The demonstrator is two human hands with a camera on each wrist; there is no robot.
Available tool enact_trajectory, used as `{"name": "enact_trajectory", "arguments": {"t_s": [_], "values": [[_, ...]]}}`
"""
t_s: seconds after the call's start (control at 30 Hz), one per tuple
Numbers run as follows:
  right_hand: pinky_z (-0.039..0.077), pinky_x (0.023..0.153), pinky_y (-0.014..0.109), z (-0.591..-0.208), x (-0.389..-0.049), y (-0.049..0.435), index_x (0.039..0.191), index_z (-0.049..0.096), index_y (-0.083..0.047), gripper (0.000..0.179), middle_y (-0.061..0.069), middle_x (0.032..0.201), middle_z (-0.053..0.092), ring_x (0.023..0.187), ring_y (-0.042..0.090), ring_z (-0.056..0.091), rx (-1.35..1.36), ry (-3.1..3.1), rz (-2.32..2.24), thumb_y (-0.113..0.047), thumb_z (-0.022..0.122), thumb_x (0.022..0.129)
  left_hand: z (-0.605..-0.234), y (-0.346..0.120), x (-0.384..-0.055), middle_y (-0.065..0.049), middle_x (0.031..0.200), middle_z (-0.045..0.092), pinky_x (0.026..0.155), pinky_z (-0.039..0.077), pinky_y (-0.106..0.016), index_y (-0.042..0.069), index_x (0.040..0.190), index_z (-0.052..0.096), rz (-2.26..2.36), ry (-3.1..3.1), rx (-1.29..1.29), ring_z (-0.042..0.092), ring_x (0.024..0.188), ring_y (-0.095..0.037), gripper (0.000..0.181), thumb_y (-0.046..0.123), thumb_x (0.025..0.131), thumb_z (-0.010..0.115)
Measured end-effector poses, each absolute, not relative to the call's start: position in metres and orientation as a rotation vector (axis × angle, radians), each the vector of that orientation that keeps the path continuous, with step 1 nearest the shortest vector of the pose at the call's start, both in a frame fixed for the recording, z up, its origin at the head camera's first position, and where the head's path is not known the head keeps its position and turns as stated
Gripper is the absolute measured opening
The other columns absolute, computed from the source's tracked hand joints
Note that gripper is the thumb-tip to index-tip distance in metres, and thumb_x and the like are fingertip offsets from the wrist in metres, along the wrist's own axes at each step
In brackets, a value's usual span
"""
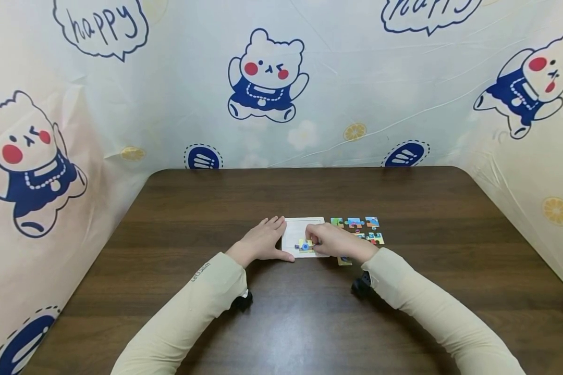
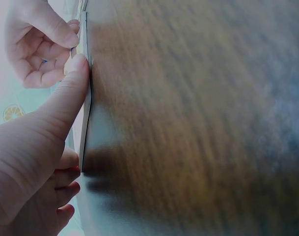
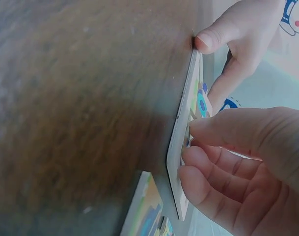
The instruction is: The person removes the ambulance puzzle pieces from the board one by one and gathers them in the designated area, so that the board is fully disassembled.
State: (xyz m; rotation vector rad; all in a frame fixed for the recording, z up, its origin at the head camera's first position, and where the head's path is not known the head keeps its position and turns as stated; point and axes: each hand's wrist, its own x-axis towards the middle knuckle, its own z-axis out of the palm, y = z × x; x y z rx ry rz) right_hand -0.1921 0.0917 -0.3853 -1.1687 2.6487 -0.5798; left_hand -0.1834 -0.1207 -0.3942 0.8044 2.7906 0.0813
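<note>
A white puzzle tray (image 1: 292,229) lies on the table between both hands. My left hand (image 1: 264,240) rests along its left side, fingers extended at the far corner and thumb (image 2: 76,78) on the near edge. Over the tray's right part, my right hand (image 1: 333,240) pinches a puzzle piece between thumb and fingertips; the fingers hide most of it. Beside those fingers, near the tray's front edge, sits a colourful puzzle section (image 1: 304,246) with a blue round shape, also visible in the right wrist view.
Several loose puzzle pieces (image 1: 355,223) lie right of the tray, some partly behind my right hand and forearm. One piece (image 3: 145,206) is close to the tray's near right corner. A brown wooden table (image 1: 216,208) meets a printed cloth backdrop (image 1: 338,94).
</note>
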Motion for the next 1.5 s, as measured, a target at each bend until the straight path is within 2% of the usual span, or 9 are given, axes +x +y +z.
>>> {"name": "enact_trajectory", "arguments": {"t_s": [0.33, 0.83, 1.13, 1.5], "values": [[0.038, 0.054, 0.022, -0.383, -0.191, 0.091, 0.086, 0.056, -0.006, 0.015, -0.004, 0.068, 0.049, 0.059, 0.009, 0.043, -1.181, 2.669, -0.588, 0.003, 0.065, 0.078, -0.392, -0.120, -0.183, -0.018, 0.147, 0.023, 0.109, 0.015, -0.041, -0.003, 0.143, 0.026, 0.079, 2.793, 0.800, 0.018, 0.136, -0.029, 0.101, 0.066, 0.076, 0.057], [0.043, 0.059, 0.025, -0.374, -0.189, 0.101, 0.093, 0.058, -0.006, 0.014, -0.003, 0.077, 0.055, 0.064, 0.011, 0.048, -1.100, 2.633, -0.661, 0.001, 0.063, 0.082, -0.393, -0.120, -0.185, -0.017, 0.148, 0.022, 0.109, 0.014, -0.040, -0.002, 0.143, 0.026, 0.067, 2.790, 0.795, 0.017, 0.136, -0.028, 0.102, 0.067, 0.075, 0.057], [0.043, 0.057, 0.025, -0.366, -0.189, 0.116, 0.093, 0.057, -0.004, 0.015, -0.003, 0.072, 0.053, 0.062, 0.010, 0.047, -1.127, 2.647, -0.721, 0.004, 0.061, 0.081, -0.394, -0.120, -0.185, -0.016, 0.148, 0.021, 0.109, 0.014, -0.041, -0.002, 0.143, 0.025, 0.068, 2.784, 0.795, 0.017, 0.136, -0.028, 0.102, 0.067, 0.075, 0.057], [0.043, 0.058, 0.026, -0.359, -0.187, 0.138, 0.091, 0.057, -0.003, 0.016, -0.002, 0.075, 0.054, 0.066, 0.014, 0.050, -1.147, 2.712, -0.736, 0.006, 0.061, 0.078, -0.393, -0.121, -0.183, -0.017, 0.148, 0.021, 0.109, 0.014, -0.040, -0.003, 0.143, 0.025, 0.057, 2.788, 0.810, 0.017, 0.136, -0.029, 0.102, 0.067, 0.076, 0.057]]}}
